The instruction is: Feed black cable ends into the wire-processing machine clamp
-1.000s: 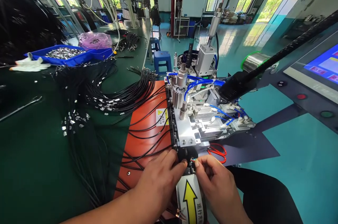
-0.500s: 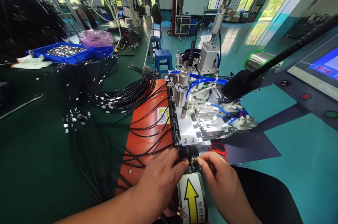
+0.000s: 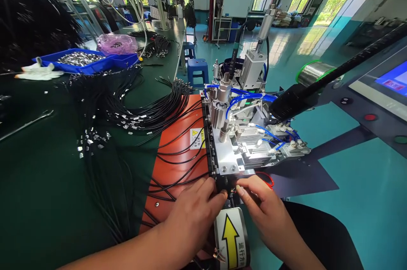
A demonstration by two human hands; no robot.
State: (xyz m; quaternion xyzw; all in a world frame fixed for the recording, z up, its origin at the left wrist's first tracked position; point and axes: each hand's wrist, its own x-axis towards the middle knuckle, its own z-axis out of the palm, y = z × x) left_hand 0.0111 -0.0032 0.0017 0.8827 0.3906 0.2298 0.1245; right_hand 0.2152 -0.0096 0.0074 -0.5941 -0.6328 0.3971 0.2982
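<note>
A white cover (image 3: 218, 227) bears a yellow arrow (image 3: 230, 240) pointing away from the wearer and black Chinese characters: 运行方 can be read, with a last character cut off by the cover's curved edge. Just beyond the cover's far end, the right hand (image 3: 265, 202) has thumb and forefinger pinched together on tiny wire ends (image 3: 233, 190) (largely hidden by the fingertips). The left hand (image 3: 195, 208), beyond the cover and to its left, rests its bent fingers at a black block (image 3: 223, 183); whether they grip anything there, I cannot tell.

Left of the cover, black cables (image 3: 179, 163) cross an orange-red plate (image 3: 165, 210). Its warning label (image 3: 197, 138) shows an exclamation triangle, the Chinese print too small to read. Copper strands (image 3: 219, 255) stick out at the cover's near left side. Beyond the cover stands a metal machine (image 3: 226, 155) with blue tubes (image 3: 251, 96); farther to the cover's right, a control panel (image 3: 356, 111) carries a red button (image 3: 370, 117).
</note>
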